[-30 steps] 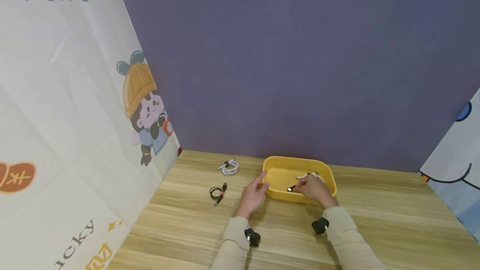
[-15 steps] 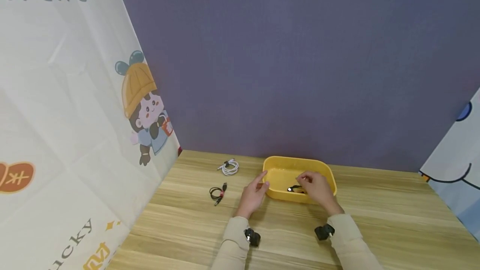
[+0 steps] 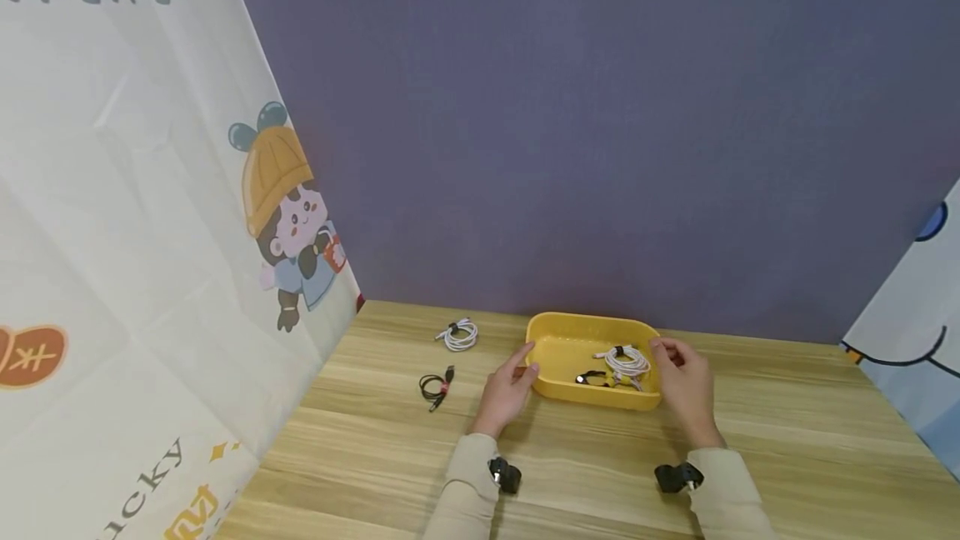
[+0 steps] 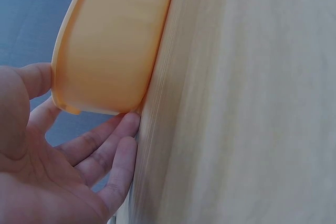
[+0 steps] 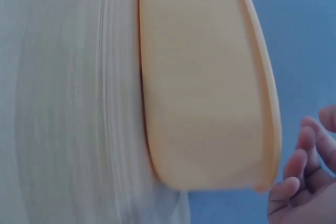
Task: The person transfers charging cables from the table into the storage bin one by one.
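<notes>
Left hand (image 3: pixel 504 397), fingers loosely spread and only touching the left end of the yellow plastic tray (image 3: pixel 577 394), is nearer to it than the right hand (image 3: pixel 687 390), whose loosely bent fingers hold nothing just beside the opposite end. Its long axis runs between these 2, along the far edge of the tabletop (image 3: pixel 573 473). Shallow, round-cornered, it carries a white coiled cable (image 3: pixel 633 363).

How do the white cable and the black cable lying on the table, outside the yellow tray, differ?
The white cable has a black tie; the black cable has a pinkish-red one. The white cable lies farther back, while the black cable is nearer the person. The white cable's coil looks bulkier than the black cable's. Both are coiled on the wooden table, left of the yellow tray.
</notes>
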`<state>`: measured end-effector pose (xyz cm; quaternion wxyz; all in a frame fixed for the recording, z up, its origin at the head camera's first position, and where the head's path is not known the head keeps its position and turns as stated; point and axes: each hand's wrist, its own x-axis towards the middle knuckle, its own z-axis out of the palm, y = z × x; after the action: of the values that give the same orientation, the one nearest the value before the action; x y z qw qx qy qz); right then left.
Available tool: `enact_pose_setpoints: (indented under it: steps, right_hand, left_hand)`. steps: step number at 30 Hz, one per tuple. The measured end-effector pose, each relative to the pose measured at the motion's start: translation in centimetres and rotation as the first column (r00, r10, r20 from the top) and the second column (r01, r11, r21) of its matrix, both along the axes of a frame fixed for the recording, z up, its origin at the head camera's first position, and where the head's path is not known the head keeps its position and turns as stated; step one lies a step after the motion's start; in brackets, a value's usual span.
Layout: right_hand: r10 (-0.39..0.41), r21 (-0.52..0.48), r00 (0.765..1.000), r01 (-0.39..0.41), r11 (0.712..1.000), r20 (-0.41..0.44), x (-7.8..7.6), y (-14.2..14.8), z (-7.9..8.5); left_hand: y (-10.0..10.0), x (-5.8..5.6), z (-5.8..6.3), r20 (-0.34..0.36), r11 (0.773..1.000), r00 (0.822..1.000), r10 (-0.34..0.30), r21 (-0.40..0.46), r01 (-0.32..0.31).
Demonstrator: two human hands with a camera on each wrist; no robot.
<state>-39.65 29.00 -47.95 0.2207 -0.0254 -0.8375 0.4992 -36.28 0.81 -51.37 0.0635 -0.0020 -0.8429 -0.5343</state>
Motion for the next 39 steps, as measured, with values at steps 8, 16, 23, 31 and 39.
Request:
enact_pose_setpoints:
  steps: [8,16,23,31,39]
  right_hand:
    - [0.004,-0.015,0.993,-0.002,1.000,0.118,0.0,3.1,-1.1]
    - [0.179,-0.010,0.955,-0.182,0.983,0.236,-0.1,5.0,-2.2]
    - [0.272,-0.042,0.921,-0.272,0.961,0.279,-0.6,5.5,-2.8]
    - [0.355,0.038,0.898,-0.377,0.926,0.259,-0.5,6.5,-2.8]
    - [0.421,0.036,0.854,-0.452,0.891,0.306,-0.4,7.2,-2.7]
  left_hand:
    - [0.1,0.1,0.2,-0.013,1.000,1.000,-0.004,-0.001,0.004]
    - [0.1,0.3,0.2,0.016,1.000,1.000,-0.016,0.008,0.015]
    - [0.0,0.2,0.2,0.010,1.000,1.000,-0.007,0.016,0.006]
    - [0.1,0.1,0.2,0.002,1.000,1.000,-0.002,0.010,0.002]
    - [0.1,0.2,0.3,0.002,1.000,1.000,-0.003,0.012,0.003]
